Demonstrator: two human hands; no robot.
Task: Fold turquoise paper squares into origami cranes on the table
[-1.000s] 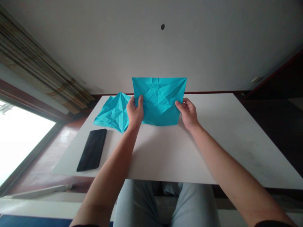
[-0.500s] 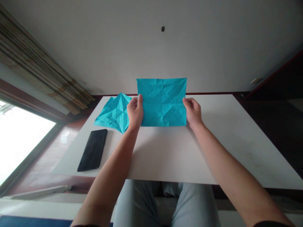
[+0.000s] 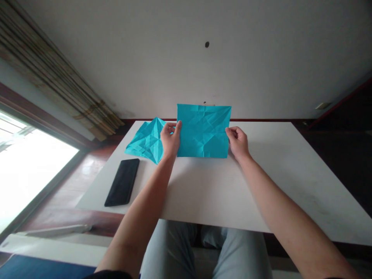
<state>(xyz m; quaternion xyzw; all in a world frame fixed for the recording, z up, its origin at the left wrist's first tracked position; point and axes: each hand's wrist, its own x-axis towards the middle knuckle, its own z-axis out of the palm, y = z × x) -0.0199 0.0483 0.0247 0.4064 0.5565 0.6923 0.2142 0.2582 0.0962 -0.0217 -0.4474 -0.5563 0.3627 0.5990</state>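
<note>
I hold a creased cyan paper sheet (image 3: 203, 130) upright above the far part of the white table (image 3: 221, 186). My left hand (image 3: 170, 139) pinches its left edge with the thumb on the near face. My right hand (image 3: 238, 141) grips its right edge with curled fingers. The sheet's bottom edge is close to the tabletop; I cannot tell whether it touches. A second cyan paper (image 3: 147, 139), heavily creased and partly folded, lies on the table just left of my left hand.
A black phone (image 3: 123, 182) lies face down near the table's left edge. A white wall stands behind the table. A curtain (image 3: 49, 77) and a bright window (image 3: 26, 162) are on the left. My knees (image 3: 203, 252) show below the table's near edge.
The sheet has been opened flat and turned square to me; its right hand moved to the right edge. The view shifted slightly, so everything sits a little further right and lower.
</note>
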